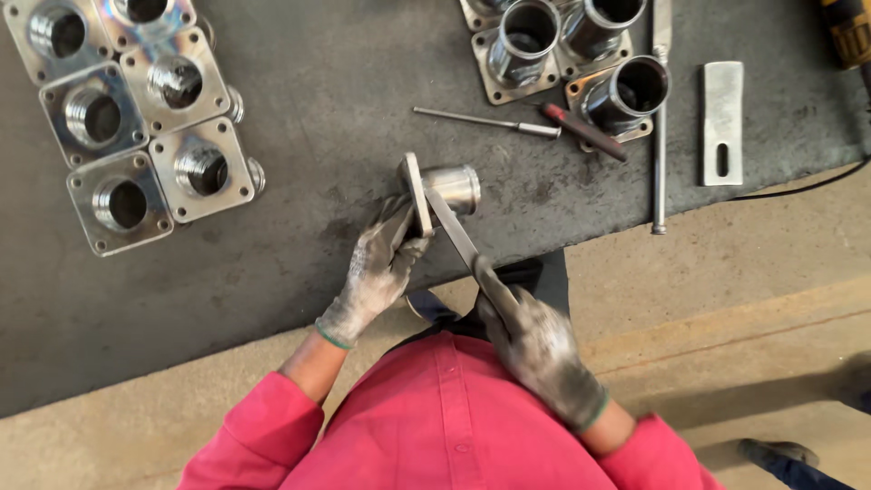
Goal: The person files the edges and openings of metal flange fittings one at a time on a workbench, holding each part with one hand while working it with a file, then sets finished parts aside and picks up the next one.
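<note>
Dark grey workbench, scuffed and dusty, its edge running diagonally; bare concrete floor past the edge on the worker's side. Worker in a pink shirt, both hands in grimy knit gloves.

Landmark: the flanged steel fitting lying on its side near the bench edge. Square flange stands on edge, facing the left hand; round tube runs away from it, long axis roughly level, open end toward the file side and slightly away from the worker.

Left hand: fingers curled tight around the flange, thumb up against its face, gripping it firmly.

Right hand: fingers wrapped shut around the handle of a flat metal file. File angles up from the hand, blade tip resting against the fitting where tube meets flange.

Far left of the fitting: cluster of finished flanged pieces, flanges flat, bores up. Beyond it, to the right: more flanged pieces with tubes up, a thin rod tool, a dark-handled tool, a long steel bar, a slotted flat plate.
</note>
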`<state>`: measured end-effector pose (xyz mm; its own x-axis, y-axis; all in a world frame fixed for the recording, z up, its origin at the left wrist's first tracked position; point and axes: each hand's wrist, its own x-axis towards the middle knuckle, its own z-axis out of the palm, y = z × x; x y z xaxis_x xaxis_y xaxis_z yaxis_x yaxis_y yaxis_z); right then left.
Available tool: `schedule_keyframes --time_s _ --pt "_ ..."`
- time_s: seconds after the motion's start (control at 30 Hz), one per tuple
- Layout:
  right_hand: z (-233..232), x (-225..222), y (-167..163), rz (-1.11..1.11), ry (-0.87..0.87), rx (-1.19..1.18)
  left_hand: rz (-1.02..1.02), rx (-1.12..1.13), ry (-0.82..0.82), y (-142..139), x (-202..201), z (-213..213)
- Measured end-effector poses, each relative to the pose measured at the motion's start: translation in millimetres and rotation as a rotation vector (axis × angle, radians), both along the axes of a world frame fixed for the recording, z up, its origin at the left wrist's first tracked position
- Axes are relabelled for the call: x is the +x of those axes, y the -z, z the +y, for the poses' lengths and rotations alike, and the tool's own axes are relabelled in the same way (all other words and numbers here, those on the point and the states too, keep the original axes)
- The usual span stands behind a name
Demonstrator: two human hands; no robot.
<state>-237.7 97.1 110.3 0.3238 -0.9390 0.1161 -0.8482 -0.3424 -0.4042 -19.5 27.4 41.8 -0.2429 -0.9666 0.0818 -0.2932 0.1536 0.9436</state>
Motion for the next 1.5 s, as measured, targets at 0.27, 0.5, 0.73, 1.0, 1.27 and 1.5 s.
schedule_keyframes --time_s 0.27,0.5,0.73,1.0,1.27,1.5 --pt "-30.9 10.2 -12.0 -0.113 0.01 -0.234 -0.06 -0.108 -0.069 -18.6 -13.2 -24.8" --pt "12.9 5.2 18.2 0.081 0.077 0.318 0.258 0.397 -0.165 -15.2 -17.4 -78.0" --pt "-17.9 -7.6 19.3 -0.443 -0.036 -0.217 0.38 0.265 -0.02 -5.1 -6.8 -79.4" --pt "1.8 -2.1 45.9 -0.036 0.047 0.083 0.391 0.447 -0.31 -18.5 -14.1 -57.1" --pt "-0.8 -8.5 47.8 -0.32 0.135 0.049 0.328 0.433 -0.115 -21.3 -20.5 -63.4" --pt "-12.8 -6.1 44.8 -0.333 0.168 -0.125 0.111 0.009 -0.126 1.3 -21.9 -78.4"
